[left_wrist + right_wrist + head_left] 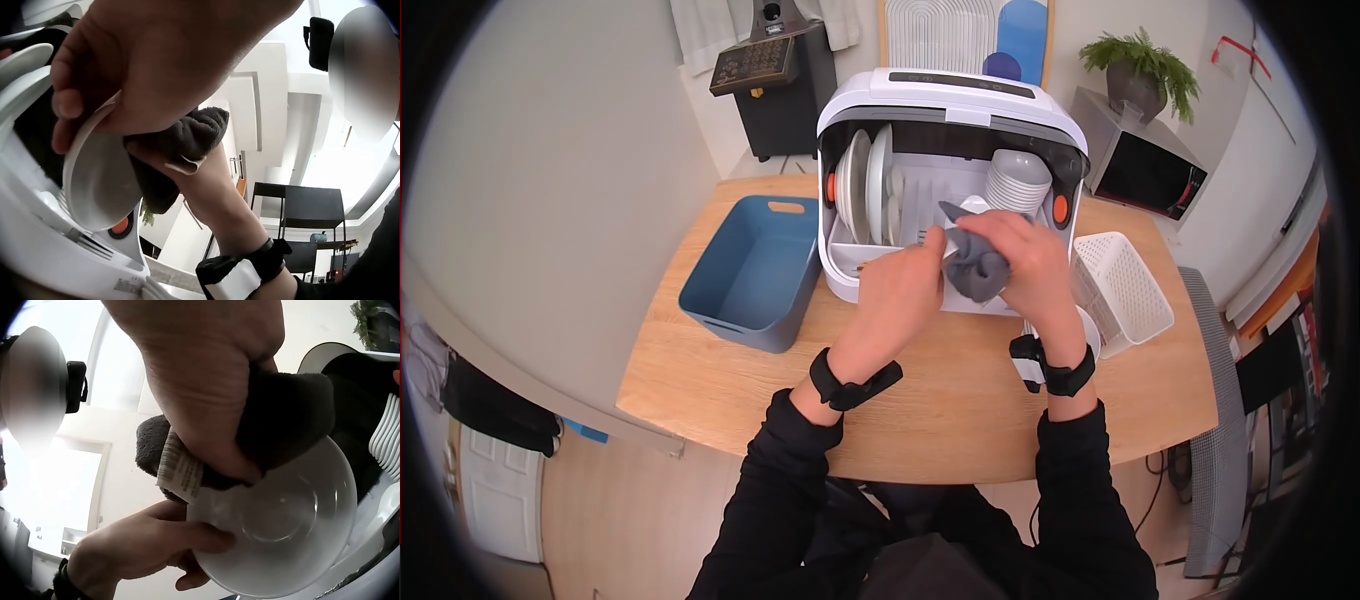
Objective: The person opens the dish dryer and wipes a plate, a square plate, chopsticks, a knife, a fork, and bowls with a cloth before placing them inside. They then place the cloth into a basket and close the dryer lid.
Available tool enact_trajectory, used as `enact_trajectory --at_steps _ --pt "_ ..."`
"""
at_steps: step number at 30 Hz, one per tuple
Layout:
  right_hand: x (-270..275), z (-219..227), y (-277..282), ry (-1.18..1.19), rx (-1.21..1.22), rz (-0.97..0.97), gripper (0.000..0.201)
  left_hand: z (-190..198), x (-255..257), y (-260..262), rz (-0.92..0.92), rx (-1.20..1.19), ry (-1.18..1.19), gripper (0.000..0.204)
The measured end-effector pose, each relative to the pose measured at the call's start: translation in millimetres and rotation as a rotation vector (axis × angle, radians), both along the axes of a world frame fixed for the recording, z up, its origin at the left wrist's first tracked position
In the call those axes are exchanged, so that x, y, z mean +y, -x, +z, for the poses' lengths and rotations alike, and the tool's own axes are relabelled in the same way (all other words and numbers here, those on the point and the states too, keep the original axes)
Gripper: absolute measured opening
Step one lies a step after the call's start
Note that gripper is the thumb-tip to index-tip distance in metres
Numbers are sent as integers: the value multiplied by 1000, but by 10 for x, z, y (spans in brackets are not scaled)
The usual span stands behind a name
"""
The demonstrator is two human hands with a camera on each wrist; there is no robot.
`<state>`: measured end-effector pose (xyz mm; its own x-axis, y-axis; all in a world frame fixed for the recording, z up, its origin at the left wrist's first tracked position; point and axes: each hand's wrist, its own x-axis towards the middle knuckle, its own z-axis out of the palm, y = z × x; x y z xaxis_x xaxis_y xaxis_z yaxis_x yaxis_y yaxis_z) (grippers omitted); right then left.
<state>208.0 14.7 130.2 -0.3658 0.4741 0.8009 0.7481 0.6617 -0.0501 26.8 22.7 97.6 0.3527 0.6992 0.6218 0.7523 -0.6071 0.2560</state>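
My left hand [900, 290] grips a white bowl [281, 519] by its rim, thumb on the inner side in the right wrist view. A dark grey cloth [978, 268] with a pale label is bunched in my right hand [1038, 262], which holds it against the bowl near the rim. Both hands are in front of the open white countertop dishwasher [897, 294]. From the head, the hands and cloth mostly hide the bowl. Inside the dishwasher, white plates [855, 185] stand upright on the left and a stack of white bowls [1018, 180] leans on the right.
A blue bin [745, 265] stands left of the dishwasher on the wooden table [900, 420]. To the right is a white perforated basket [1135, 290], with a white round dish partly behind my right forearm. A microwave [1145, 165] bearing a potted plant [1138, 75] stands behind.
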Motion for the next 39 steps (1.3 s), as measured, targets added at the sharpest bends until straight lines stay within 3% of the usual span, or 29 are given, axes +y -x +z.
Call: enact_trajectory --at_steps 4,7,10,11,13,14,16,18,22,25,28,29,33,36,37,39 --pt "-16 -59 169 -14 33 -16 38 133 -36 84 109 134 -99 17" --pt "27 -53 151 8 536 38 36 331 -95 44 103 -174 -398 20" --pt "88 26 -22 174 675 -95 39 334 -186 -54 21 -408 -161 20" --pt "71 25 -17 196 717 -57 38 312 -198 -71 48 -340 -65 21" --pt "28 20 -7 170 630 -20 37 243 -187 -100 99 -200 125 22" --pt "2 14 1 159 589 -4 37 182 -173 -115 146 -95 48 24" --pt "-52 49 29 66 233 -81 41 77 -135 -145 234 115 -110 27" --pt "-66 30 51 64 12 -127 44 57 -131 -120 243 157 -160 30" --pt "-24 27 69 43 338 -26 42 224 -132 -64 163 -23 -365 33" --pt "65 32 -34 222 692 -32 43 241 -141 -116 29 -300 -189 27" --pt "79 37 -90 303 682 -5 46 197 -169 -139 -11 -269 193 24" --pt "69 14 -53 252 710 2 42 187 -178 -139 36 -201 123 25" --pt "-65 65 57 -20 184 -90 42 88 -156 -133 169 49 -87 27" --pt "-23 4 128 -122 19 -64 43 65 -116 -69 223 158 -198 27" --pt "-24 6 130 -103 112 -41 43 76 -100 -51 239 186 -236 27" --pt "-10 26 141 -67 294 10 42 204 -107 -48 199 10 -381 25"
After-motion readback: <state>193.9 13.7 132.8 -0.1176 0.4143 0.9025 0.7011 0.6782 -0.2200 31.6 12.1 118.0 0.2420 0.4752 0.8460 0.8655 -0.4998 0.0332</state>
